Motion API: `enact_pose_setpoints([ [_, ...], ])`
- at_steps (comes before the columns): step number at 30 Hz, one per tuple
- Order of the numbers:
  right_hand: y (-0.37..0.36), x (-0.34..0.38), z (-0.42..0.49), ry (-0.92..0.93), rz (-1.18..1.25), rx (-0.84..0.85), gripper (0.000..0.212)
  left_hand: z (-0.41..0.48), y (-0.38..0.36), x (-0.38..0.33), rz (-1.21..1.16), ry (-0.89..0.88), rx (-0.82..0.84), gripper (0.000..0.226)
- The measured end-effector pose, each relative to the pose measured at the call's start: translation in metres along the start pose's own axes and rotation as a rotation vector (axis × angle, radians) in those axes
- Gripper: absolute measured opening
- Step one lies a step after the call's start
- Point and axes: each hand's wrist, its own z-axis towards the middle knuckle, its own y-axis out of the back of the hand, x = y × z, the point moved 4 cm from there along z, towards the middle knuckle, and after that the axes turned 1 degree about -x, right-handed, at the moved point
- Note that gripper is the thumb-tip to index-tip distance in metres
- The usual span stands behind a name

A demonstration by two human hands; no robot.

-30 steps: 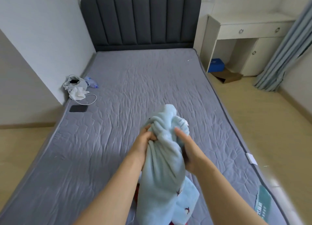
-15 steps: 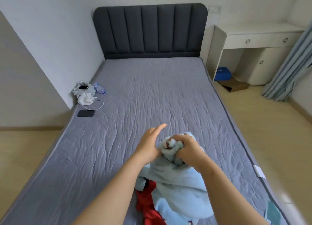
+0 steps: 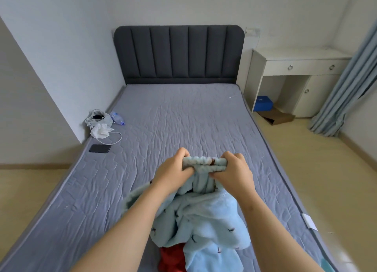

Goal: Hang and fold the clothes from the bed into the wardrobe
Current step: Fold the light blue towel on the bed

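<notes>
Gripping with left hand (image 3: 173, 169) and right hand (image 3: 232, 172), fists close side by side, fingers curled round the bunched upper edge of light blue fleece garment (image 3: 204, 214). Lifted above grey bed (image 3: 183, 118), with the rest heaped on the mattress between the forearms, partly covering red garment (image 3: 172, 257). Farther left near the wall: dark phone (image 3: 100, 148), white cable (image 3: 118, 138), crumpled tissue (image 3: 101, 131). Beyond, dark headboard (image 3: 179, 53).

A home bedroom: bed (image 3: 183, 129), padded headboard (image 3: 179, 53), curtain (image 3: 350, 78).
</notes>
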Motion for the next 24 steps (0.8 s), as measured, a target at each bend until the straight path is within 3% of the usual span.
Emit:
enact_pose_setpoints([
  [3,0.011,0.016,0.009,0.059,0.154,-0.114,0.031,0.008,0.013,-0.009,0.098,-0.083,0.063,0.025],
  [6,0.024,0.042,0.022,0.104,0.231,-0.181,0.031,0.017,0.029,-0.016,0.254,-0.030,0.111,0.037],
  [12,0.063,0.104,0.048,0.239,0.295,-0.291,0.011,0.058,0.126,-0.061,0.313,-0.140,-0.253,0.017],
  [17,0.124,0.166,0.083,0.330,0.260,-0.384,0.005,0.078,0.225,-0.118,0.535,-0.267,-0.465,0.019],
  [21,0.185,0.217,0.110,0.416,0.092,-0.500,0.008,0.089,0.289,-0.157,0.797,-0.263,-0.585,0.027],
  [24,0.217,0.248,0.120,0.448,0.064,-0.576,0.008,0.090,0.326,-0.182,0.852,-0.250,-0.703,0.026],
])
